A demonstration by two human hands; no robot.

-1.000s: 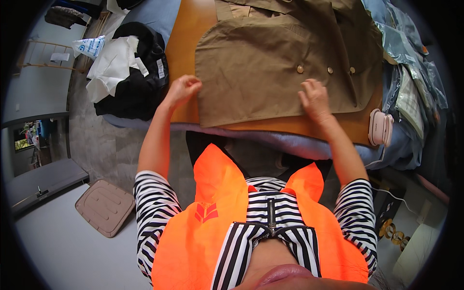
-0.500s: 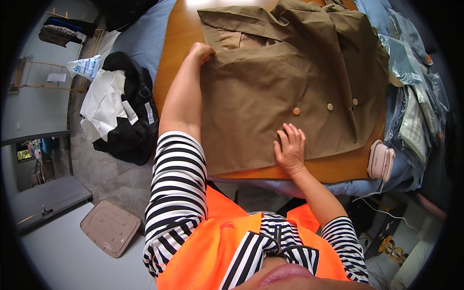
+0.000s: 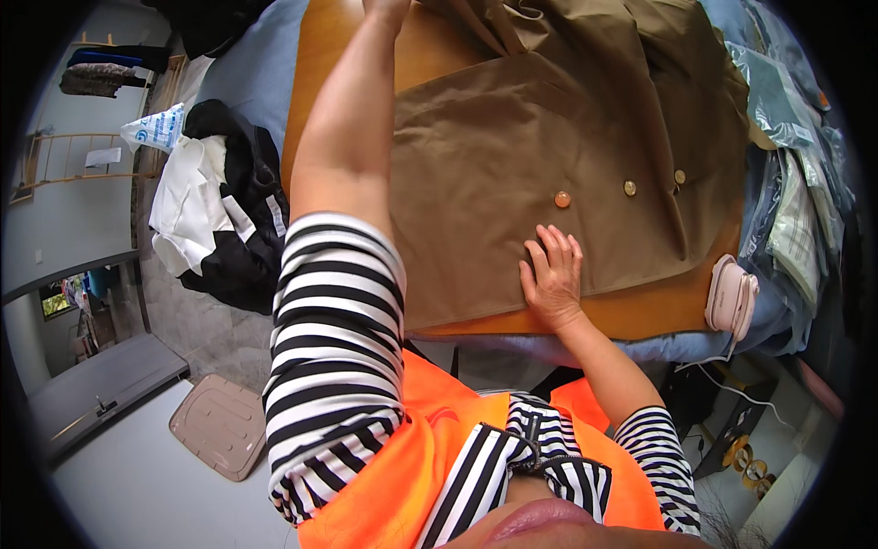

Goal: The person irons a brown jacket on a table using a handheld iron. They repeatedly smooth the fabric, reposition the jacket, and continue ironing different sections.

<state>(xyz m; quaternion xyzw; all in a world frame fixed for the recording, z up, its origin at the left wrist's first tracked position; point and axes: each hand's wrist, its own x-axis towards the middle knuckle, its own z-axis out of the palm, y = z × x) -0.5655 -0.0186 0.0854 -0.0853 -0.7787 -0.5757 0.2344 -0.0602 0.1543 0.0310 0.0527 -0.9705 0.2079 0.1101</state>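
Over at the left, a heap of black and white clothing (image 3: 215, 215) lies on the floor, with a pale crumpled plastic bag (image 3: 157, 128) just beyond it and a flat beige lid (image 3: 219, 425) nearer the person's feet.

Next comes the left arm, stretched far forward over the orange wooden surface (image 3: 320, 82). The left hand (image 3: 386, 7) is right at the top rim of the view, at the far edge of the brown coat (image 3: 549, 156). It is mostly cut off, so I cannot tell whether it grips the cloth or only presses on it.

The coat lies spread on the surface, front up, three round buttons (image 3: 562, 199) showing in a row near its middle, and its upper part bunched and folded over itself near the far end.

The right hand (image 3: 553, 274) lies flat and open, palm down, fingers spread, on the coat's near hem just below the buttons, pinning the cloth to the surface.

To my eye this is a smoothing or folding step: one hand anchors the hem while the other works the far end. The next move would seem to call for a firm hold at the far edge and the near hand staying put so the cloth does not slide.

At the right, a pink case (image 3: 732, 297) sits at the surface's edge, beside a pile of folded clothes in clear bags (image 3: 796, 165).
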